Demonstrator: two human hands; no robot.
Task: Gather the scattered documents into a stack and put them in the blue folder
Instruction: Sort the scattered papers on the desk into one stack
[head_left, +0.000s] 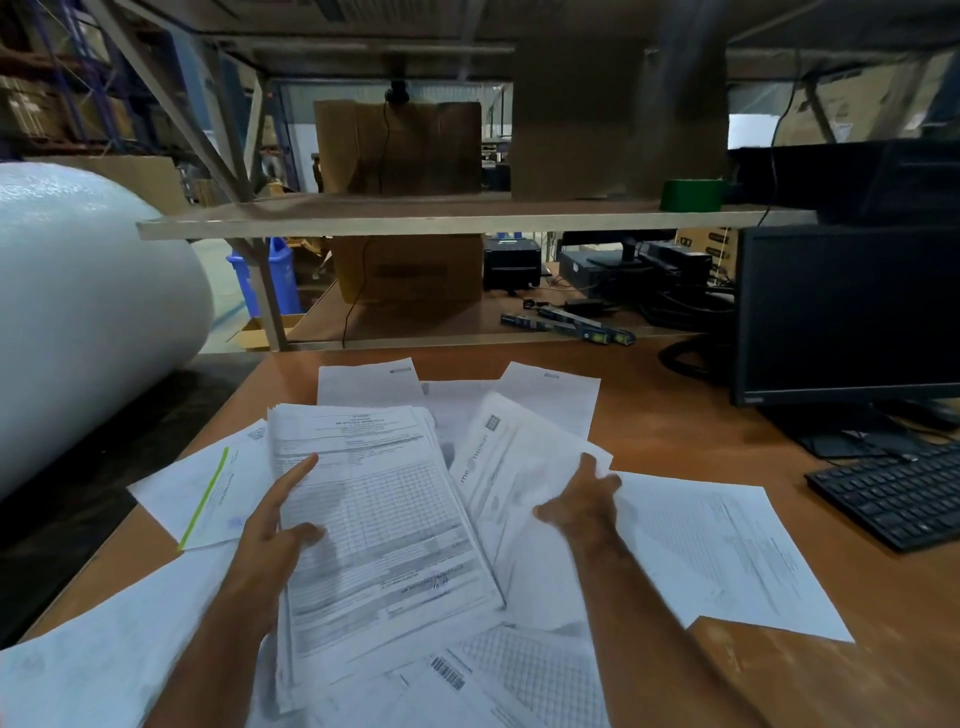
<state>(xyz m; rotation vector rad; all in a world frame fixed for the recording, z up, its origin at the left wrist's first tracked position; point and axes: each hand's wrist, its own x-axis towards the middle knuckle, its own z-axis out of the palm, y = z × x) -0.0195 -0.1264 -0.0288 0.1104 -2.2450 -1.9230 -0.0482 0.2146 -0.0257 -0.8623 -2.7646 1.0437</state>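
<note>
The left hand (275, 525) is holding a thick stack of documents (374, 514) by its left edge: the thumb is lying on the top sheet, the index finger is stretching along the top page, and the other fingers are hidden under the pile, so this grip is grasping the stack. The stack is being kept a little tilted above the bench (857, 623), near the middle of it. The right hand (587, 504) is taking a loose sheet (509, 467) just beside the stack, on its right; the thumb is on top of the paper and the fingers are curling round its far edge, so this grip is also grasping paper. This hand is blurred.

More scattered papers are lying on the bench around both hands: one sheet with a green stripe (208, 493) on the left, one printed sheet (727, 545) on the right, and a page with a barcode (447, 675) near the bottom edge. A black monitor (852, 312) and a keyboard (893, 493) are standing at the right side, and a big white roll (78, 322) is lying on the left
</note>
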